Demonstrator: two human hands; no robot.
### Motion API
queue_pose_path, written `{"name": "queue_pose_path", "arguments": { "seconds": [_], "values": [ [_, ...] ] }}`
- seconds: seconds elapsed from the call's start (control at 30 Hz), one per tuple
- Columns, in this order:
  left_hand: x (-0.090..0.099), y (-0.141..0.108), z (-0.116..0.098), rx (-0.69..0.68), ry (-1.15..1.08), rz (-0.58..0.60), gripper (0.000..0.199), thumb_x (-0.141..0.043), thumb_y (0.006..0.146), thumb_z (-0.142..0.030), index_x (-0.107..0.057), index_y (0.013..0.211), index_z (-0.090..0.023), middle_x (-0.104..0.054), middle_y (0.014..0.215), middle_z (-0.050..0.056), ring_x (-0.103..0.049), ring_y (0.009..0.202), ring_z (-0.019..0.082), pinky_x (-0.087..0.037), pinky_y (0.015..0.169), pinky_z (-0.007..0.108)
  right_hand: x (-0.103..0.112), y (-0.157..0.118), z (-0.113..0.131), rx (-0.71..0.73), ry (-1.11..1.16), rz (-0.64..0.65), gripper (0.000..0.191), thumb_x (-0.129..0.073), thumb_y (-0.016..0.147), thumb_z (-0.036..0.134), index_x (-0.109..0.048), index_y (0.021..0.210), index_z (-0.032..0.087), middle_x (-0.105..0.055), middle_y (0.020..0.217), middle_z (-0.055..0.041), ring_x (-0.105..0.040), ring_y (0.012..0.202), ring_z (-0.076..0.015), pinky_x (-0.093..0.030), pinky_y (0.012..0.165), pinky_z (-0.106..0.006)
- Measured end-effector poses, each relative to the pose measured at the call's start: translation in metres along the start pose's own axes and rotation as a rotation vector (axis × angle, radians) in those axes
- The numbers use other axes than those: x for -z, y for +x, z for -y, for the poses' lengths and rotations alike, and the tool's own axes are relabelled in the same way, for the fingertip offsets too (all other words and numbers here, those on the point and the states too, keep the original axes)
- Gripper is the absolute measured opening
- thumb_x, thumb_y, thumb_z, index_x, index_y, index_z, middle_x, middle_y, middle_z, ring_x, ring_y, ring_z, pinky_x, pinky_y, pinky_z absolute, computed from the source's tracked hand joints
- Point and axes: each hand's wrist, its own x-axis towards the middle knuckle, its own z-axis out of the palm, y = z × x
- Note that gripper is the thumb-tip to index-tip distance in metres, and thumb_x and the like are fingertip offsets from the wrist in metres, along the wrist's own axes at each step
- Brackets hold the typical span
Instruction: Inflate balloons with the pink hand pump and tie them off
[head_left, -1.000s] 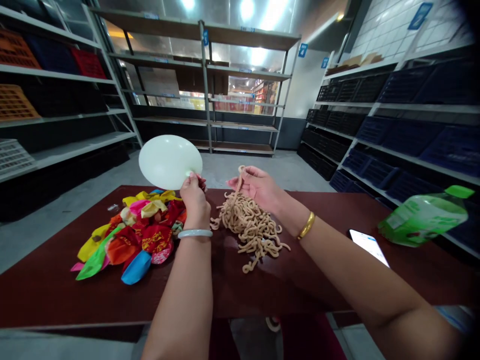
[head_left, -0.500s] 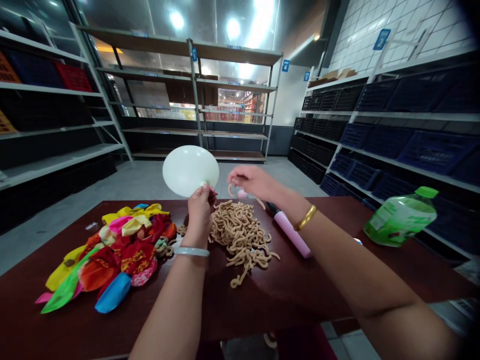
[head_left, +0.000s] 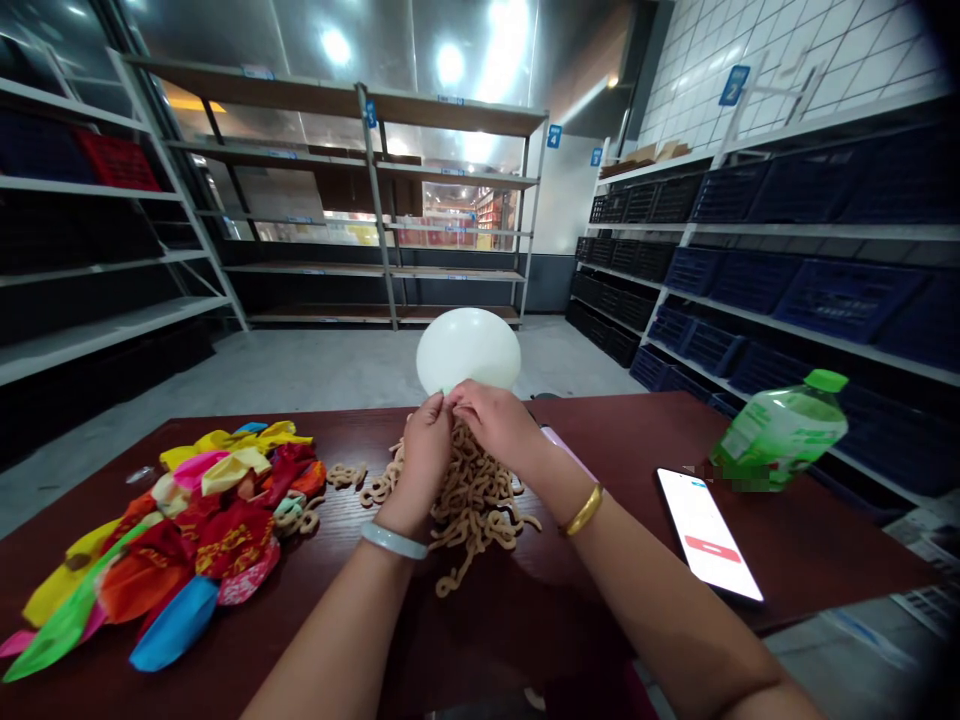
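Note:
An inflated white balloon (head_left: 469, 348) stands beyond my hands, above the far edge of the table. My left hand (head_left: 429, 440) is closed, pinching its neck between thumb and fingers. Pressed against those fingertips, my right hand (head_left: 495, 425) is closed too; what it pinches is hidden. Below both hands lies a heap of tan, curly, cord-like pieces (head_left: 480, 520), partly covered by my left hand and wrist. To the left, several deflated balloons (head_left: 236, 535) in many colours are piled up. A pink tube-shaped tool (head_left: 564, 447) shows partly behind my right wrist.
On the right of the dark red table (head_left: 600, 600) lie a lit phone (head_left: 709, 535) and a green-capped bottle (head_left: 784, 425) of green liquid. Metal shelves (head_left: 450, 180) stand at the back. Dark blue crates (head_left: 847, 295) fill the right-hand racks.
My right hand, with a tan curl at its fingers before, has come left to meet my left hand at the balloon's neck. The balloon has shifted right. The phone has come into sight.

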Motion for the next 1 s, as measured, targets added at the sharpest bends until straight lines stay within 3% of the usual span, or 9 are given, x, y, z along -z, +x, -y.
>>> {"name": "queue_pose_path", "arguments": {
  "seconds": [0.17, 0.33, 0.43, 0.57, 0.7, 0.8, 0.87, 0.93, 1.0],
  "values": [
    [-0.004, -0.003, -0.001, -0.004, 0.069, 0.115, 0.016, -0.07, 0.074, -0.026, -0.06, 0.064, -0.019, -0.047, 0.051, -0.003, -0.039, 0.049, 0.012, -0.023, 0.045, 0.022, 0.017, 0.008, -0.009, -0.088, 0.08, -0.092, 0.003, -0.061, 0.084, 0.018, -0.064, 0.084, 0.02, -0.067, 0.082, -0.0021, -0.06, 0.079, -0.0167, -0.041, 0.074, -0.028],
    [-0.01, -0.009, 0.001, 0.115, -0.041, 0.222, 0.022, -0.07, 0.075, -0.03, -0.055, 0.064, -0.017, -0.041, 0.052, -0.005, -0.03, 0.046, 0.008, -0.02, 0.043, 0.021, 0.014, 0.034, -0.007, -0.257, 0.63, -0.094, 0.002, -0.059, 0.082, 0.018, -0.061, 0.081, 0.019, -0.063, 0.069, 0.0017, -0.058, 0.06, -0.0125, -0.047, 0.062, -0.027],
    [-0.01, -0.011, -0.003, 0.209, -0.211, 0.272, 0.023, -0.069, 0.075, -0.03, -0.051, 0.068, -0.018, -0.032, 0.053, -0.007, -0.023, 0.044, 0.006, -0.017, 0.041, 0.019, 0.01, 0.046, 0.003, -0.275, 0.868, -0.053, 0.011, -0.06, 0.085, 0.022, -0.063, 0.095, 0.02, -0.068, 0.083, -0.0013, -0.062, 0.071, -0.0135, -0.052, 0.07, -0.03],
    [-0.004, -0.007, -0.014, 0.311, -0.448, 0.307, 0.027, -0.07, 0.074, -0.024, -0.044, 0.07, -0.019, -0.022, 0.054, -0.01, -0.018, 0.042, 0.004, -0.016, 0.039, 0.016, 0.018, 0.042, 0.014, -0.202, 0.949, -0.015, 0.019, -0.065, 0.085, 0.033, -0.067, 0.1, 0.021, -0.07, 0.095, -0.004, -0.065, 0.083, -0.0154, -0.053, 0.08, -0.033],
    [-0.001, -0.005, -0.023, 0.353, -0.525, 0.241, 0.029, -0.069, 0.075, -0.018, -0.04, 0.07, -0.019, -0.02, 0.055, -0.01, -0.02, 0.04, 0.004, -0.017, 0.037, 0.015, 0.022, 0.021, 0.006, -0.392, 0.802, 0.084, 0.036, -0.055, 0.089, 0.046, -0.065, 0.07, 0.016, -0.066, 0.066, -0.0063, -0.064, 0.061, -0.0164, -0.055, 0.063, -0.033],
    [-0.001, -0.005, -0.027, 0.366, -0.572, 0.238, 0.025, -0.067, 0.075, -0.014, -0.043, 0.072, -0.018, -0.022, 0.056, -0.01, -0.02, 0.039, 0.003, -0.017, 0.037, 0.014, 0.009, 0.01, -0.009, -0.455, 0.522, 0.235, 0.034, -0.062, 0.084, 0.034, -0.059, 0.055, 0.018, -0.062, 0.056, -0.005, -0.061, 0.058, -0.017, -0.053, 0.063, -0.033],
    [0.0, -0.006, -0.03, 0.382, -0.62, 0.247, 0.024, -0.066, 0.077, -0.012, -0.043, 0.072, -0.018, -0.022, 0.056, -0.01, -0.02, 0.039, 0.002, -0.017, 0.036, 0.014, -0.006, 0.009, -0.017, -0.44, 0.541, 0.228, 0.026, -0.064, 0.08, 0.027, -0.057, 0.056, 0.019, -0.064, 0.061, -0.0036, -0.062, 0.068, -0.0175, -0.053, 0.072, -0.033],
    [0.001, -0.006, -0.033, 0.433, -0.686, 0.278, 0.022, -0.064, 0.08, -0.012, -0.043, 0.072, -0.017, -0.022, 0.056, -0.01, -0.021, 0.039, 0.002, -0.017, 0.036, 0.014, -0.021, 0.013, -0.023, -0.417, 0.81, 0.198, 0.01, -0.06, 0.081, 0.025, -0.062, 0.072, 0.02, -0.067, 0.073, -0.0021, -0.063, 0.076, -0.0165, -0.052, 0.079, -0.031],
    [0.002, -0.007, -0.037, 0.516, -0.776, 0.341, 0.02, -0.06, 0.085, -0.014, -0.044, 0.072, -0.016, -0.024, 0.056, -0.009, -0.024, 0.04, 0.002, -0.018, 0.035, 0.013, -0.035, 0.019, -0.026, -0.423, 1.127, 0.221, 0.011, -0.057, 0.082, 0.027, -0.062, 0.09, 0.022, -0.067, 0.08, -0.001, -0.062, 0.076, -0.0154, -0.053, 0.076, -0.031]
  ]
}}
